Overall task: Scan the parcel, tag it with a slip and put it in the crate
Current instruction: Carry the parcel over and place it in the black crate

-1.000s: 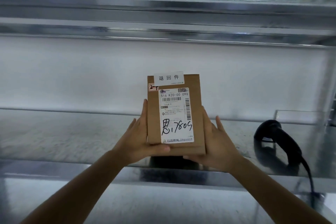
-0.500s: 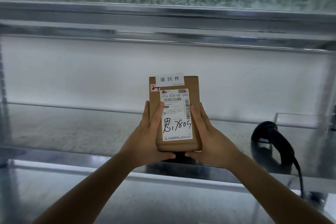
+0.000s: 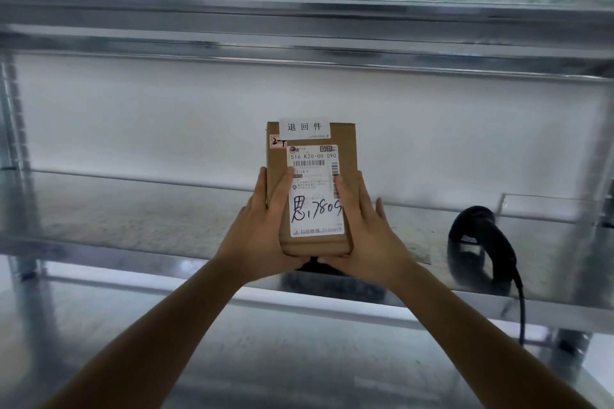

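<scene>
A brown cardboard parcel (image 3: 345, 149) stands upright over the metal shelf, its white shipping label with barcode and black handwriting facing me. A white slip (image 3: 304, 127) with printed characters is stuck at its top edge. My left hand (image 3: 262, 226) grips its left side, thumb across the front. On the right side, my right hand (image 3: 368, 229) holds it the same way. A black barcode scanner (image 3: 478, 236) rests on the shelf to the right, apart from both hands. No crate is in view.
The galvanised metal shelf (image 3: 133, 209) has a white back wall and another shelf board (image 3: 299, 20) overhead carrying cardboard boxes. The scanner's black cable (image 3: 521, 312) hangs over the front edge at right. A clear plastic holder (image 3: 545, 206) stands behind the scanner.
Both hands have slid higher up the parcel's sides, thumbs now over the front. The parcel has tilted more upright and sits slightly farther in over the shelf.
</scene>
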`<state>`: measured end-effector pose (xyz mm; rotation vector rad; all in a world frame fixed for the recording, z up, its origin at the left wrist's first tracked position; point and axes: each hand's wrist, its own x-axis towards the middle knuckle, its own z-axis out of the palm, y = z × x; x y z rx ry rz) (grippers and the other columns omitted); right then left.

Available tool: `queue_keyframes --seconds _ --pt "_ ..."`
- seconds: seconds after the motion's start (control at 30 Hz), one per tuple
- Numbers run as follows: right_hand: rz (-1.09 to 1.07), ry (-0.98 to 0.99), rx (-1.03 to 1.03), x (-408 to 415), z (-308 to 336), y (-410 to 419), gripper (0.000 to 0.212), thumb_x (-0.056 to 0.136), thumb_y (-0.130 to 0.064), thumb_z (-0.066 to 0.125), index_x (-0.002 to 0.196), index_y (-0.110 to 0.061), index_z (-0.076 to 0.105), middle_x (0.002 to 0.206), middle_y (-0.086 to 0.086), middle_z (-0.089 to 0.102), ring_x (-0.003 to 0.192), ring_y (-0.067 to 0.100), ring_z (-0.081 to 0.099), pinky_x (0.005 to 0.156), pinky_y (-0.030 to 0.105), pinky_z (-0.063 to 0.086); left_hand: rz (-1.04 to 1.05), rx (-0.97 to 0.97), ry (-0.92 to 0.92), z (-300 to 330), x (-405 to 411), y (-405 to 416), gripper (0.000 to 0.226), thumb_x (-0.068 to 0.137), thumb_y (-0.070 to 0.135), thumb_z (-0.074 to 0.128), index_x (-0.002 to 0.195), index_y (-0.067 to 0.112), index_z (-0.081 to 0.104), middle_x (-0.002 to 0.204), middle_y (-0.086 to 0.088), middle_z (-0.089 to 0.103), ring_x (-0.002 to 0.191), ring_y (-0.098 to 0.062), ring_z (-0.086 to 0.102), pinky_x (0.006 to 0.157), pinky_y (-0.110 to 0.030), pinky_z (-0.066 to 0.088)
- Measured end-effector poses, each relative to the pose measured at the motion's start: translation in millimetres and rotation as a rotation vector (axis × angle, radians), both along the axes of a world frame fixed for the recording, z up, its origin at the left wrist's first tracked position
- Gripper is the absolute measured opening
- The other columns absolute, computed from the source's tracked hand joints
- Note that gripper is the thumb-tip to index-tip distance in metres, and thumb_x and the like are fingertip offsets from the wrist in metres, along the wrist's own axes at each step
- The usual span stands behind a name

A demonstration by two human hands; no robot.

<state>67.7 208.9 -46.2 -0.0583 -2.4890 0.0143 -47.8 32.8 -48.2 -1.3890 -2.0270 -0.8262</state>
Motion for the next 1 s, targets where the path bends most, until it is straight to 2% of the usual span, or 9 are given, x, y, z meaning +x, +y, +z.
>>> queue_keyframes --seconds 0.1,0.2,0.27,0.33,0.5,0.6,0.73,0.87,1.0 --pt "-0.005 0.004 0.019 -1 3 -11 0.130 0.063 -0.074 0.064 0.139 -0.036 -0.035 0.159 0.014 -0.023 0.141 0.014 -0.029 0.116 0.060 0.001 0.000 0.022 0.006 0 2 -10 0.134 0.052 0.076 0.065 0.151 0.023 -0.008 0.159 -0.010 -0.003 0.140 -0.032 0.029 0.093 -0.052 0.050" --pt "-0.007 0.011 0.040 1 5 -21 0.125 0.061 -0.081 0.052 0.138 -0.037 -0.036 0.158 0.015 -0.024 0.138 0.012 -0.028 0.116 0.061 0.001 0.023 0.040 0.032 3 11 -22 0.131 0.053 0.075 0.063 0.152 0.018 -0.002 0.159 -0.011 0.001 0.138 -0.033 0.033 0.092 -0.051 0.051" --pt "-0.009 0.028 0.057 4 5 -26 0.122 0.060 -0.085 0.046 0.139 -0.036 -0.033 0.158 0.016 -0.023 0.138 0.013 -0.029 0.116 0.060 0.001 0.030 0.048 0.052 5 19 -29 0.128 0.055 0.072 0.062 0.152 0.013 0.004 0.158 -0.012 0.005 0.132 -0.031 0.041 0.090 -0.046 0.053" --pt "-0.009 0.038 0.068 9 4 -30 0.121 0.062 -0.084 0.049 0.140 -0.035 -0.030 0.158 0.016 -0.021 0.138 0.011 -0.029 0.116 0.059 0.001 0.035 0.056 0.067 4 28 -34 0.125 0.057 0.070 0.063 0.152 0.012 0.005 0.157 -0.012 0.008 0.127 -0.030 0.046 0.087 -0.040 0.054" --pt "0.001 0.058 0.086 22 4 -40 0.119 0.061 -0.083 0.046 0.145 -0.030 -0.019 0.160 0.020 -0.010 0.146 0.020 -0.015 0.115 0.063 0.008 0.054 0.054 0.066 1 42 -46 0.127 0.057 0.061 0.072 0.152 0.014 0.001 0.158 -0.009 0.007 0.130 -0.032 0.043 0.089 -0.039 0.051" --pt "-0.031 0.046 0.106 29 7 -48 0.125 0.061 -0.082 0.053 0.146 -0.026 -0.020 0.160 0.018 -0.010 0.148 0.023 -0.007 0.116 0.063 0.008 0.052 0.050 0.065 2 45 -54 0.129 0.057 0.061 0.074 0.151 0.021 -0.005 0.157 -0.007 0.007 0.125 -0.027 0.046 0.087 -0.042 0.054" --pt "-0.035 0.029 0.137 36 12 -68 0.131 0.059 -0.081 0.058 0.144 -0.024 -0.024 0.160 0.018 -0.012 0.149 0.024 -0.006 0.115 0.061 0.004 0.030 0.054 0.060 0 45 -73 0.129 0.057 0.063 0.072 0.151 0.022 -0.006 0.157 -0.005 0.009 0.122 -0.021 0.048 0.083 -0.042 0.057" --pt "0.011 0.043 0.134 34 11 -108 0.132 0.057 -0.076 0.064 0.145 -0.023 -0.019 0.160 0.020 -0.008 0.149 0.027 -0.005 0.114 0.061 0.004 0.049 0.056 0.044 -2 45 -114 0.130 0.056 0.064 0.073 0.151 0.024 -0.006 0.157 -0.005 0.008 0.126 -0.022 0.045 0.085 -0.045 0.056" --pt "0.057 0.035 0.137 26 11 -169 0.130 0.059 -0.079 0.060 0.144 -0.024 -0.021 0.160 0.018 -0.010 0.145 0.022 -0.012 0.114 0.059 0.001 0.123 0.036 0.045 -2 47 -182 0.131 0.055 0.063 0.072 0.150 0.026 -0.010 0.157 -0.004 0.008 0.119 -0.023 0.051 0.083 -0.045 0.056"
